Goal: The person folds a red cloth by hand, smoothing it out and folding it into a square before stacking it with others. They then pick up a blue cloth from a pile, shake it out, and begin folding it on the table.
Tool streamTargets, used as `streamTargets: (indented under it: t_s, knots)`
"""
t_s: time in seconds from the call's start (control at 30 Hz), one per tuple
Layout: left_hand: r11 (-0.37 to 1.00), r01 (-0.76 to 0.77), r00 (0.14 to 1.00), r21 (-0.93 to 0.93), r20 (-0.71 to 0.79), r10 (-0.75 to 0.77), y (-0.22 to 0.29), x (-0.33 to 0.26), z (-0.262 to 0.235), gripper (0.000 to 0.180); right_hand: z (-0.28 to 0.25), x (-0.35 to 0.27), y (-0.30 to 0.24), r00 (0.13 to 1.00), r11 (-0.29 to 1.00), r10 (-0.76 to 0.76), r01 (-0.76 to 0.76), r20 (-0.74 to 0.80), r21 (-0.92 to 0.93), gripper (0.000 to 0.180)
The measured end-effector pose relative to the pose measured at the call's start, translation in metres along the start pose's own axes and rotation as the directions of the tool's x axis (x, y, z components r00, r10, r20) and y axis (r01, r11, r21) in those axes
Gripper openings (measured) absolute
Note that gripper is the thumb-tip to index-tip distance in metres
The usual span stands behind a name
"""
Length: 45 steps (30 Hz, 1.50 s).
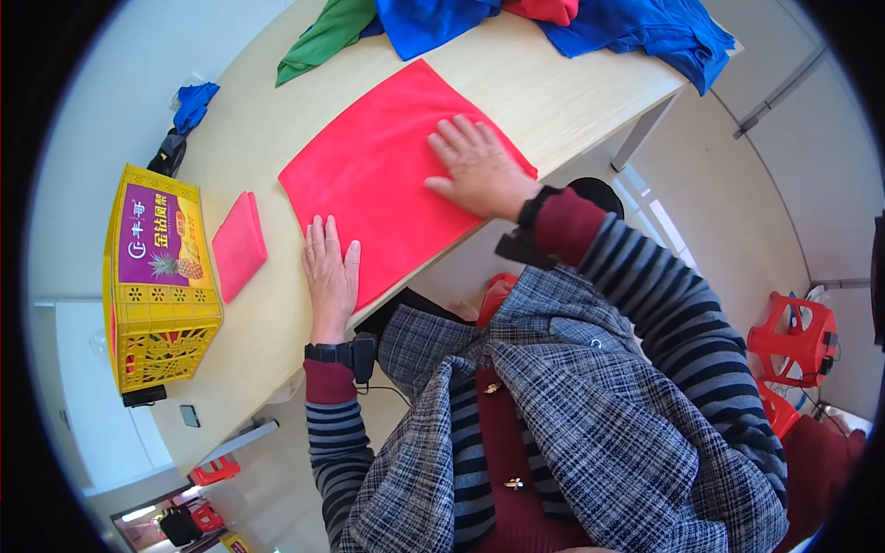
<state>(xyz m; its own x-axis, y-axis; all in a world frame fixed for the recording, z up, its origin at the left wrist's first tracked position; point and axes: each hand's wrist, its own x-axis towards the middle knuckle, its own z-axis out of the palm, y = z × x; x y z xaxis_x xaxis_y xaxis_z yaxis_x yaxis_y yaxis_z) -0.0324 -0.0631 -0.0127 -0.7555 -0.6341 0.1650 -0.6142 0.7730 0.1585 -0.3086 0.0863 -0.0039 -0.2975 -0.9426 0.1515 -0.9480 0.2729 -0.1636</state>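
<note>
A red cloth (378, 166) lies spread out flat on the pale wooden table (249, 120), one edge along the table's near side. My left hand (329, 275) rests at the cloth's left near corner, its fingers stretched out. Over on the right part of the cloth, my right hand (481, 168) lies palm down with fingers spread. Neither hand grips anything. To the left of my left hand sits a folded red cloth (240, 247), beside the yellow crate.
A yellow plastic crate (171, 341) stands at the table's left end, a dark phone (190, 416) near it. Green (327, 41) and blue cloths (636, 37) are heaped along the far side. Red stools (793, 339) stand on the floor at right.
</note>
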Motion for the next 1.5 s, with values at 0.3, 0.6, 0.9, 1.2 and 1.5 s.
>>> streamTargets:
  t_s: [0.3, 0.6, 0.9, 1.2, 1.5]
  knots:
    - [0.998, -0.015, 0.998, 0.066, 0.062, 0.011, 0.003, 0.013, -0.025, 0.067, -0.057, 0.012, 0.056, 0.984, 0.997, 0.060, -0.068, 0.166, 0.042, 0.078]
    - [0.987, -0.107, 0.984, 0.118, 0.155, 0.088, 0.021, 0.093, -0.009, 0.069, -0.015, 0.075, -0.011, 0.967, 0.994, -0.106, 0.106, 0.231, 0.011, 0.082]
    - [0.997, 0.013, 0.999, 0.070, -0.030, -0.011, -0.056, 0.070, 0.007, 0.071, -0.011, 0.073, 0.051, 0.985, 0.999, -0.028, 0.033, 0.170, -0.022, 0.083]
    - [0.975, 0.059, 0.998, 0.214, 0.006, -0.062, -0.025, 0.119, -0.016, 0.071, -0.028, 0.135, 0.034, 0.981, 0.998, -0.016, 0.028, 0.191, -0.058, 0.080]
    - [0.988, 0.095, 0.995, 0.118, 0.029, -0.099, -0.026, 0.170, 0.022, 0.066, 0.018, 0.176, 0.023, 0.992, 1.000, -0.020, 0.022, 0.124, -0.013, 0.076]
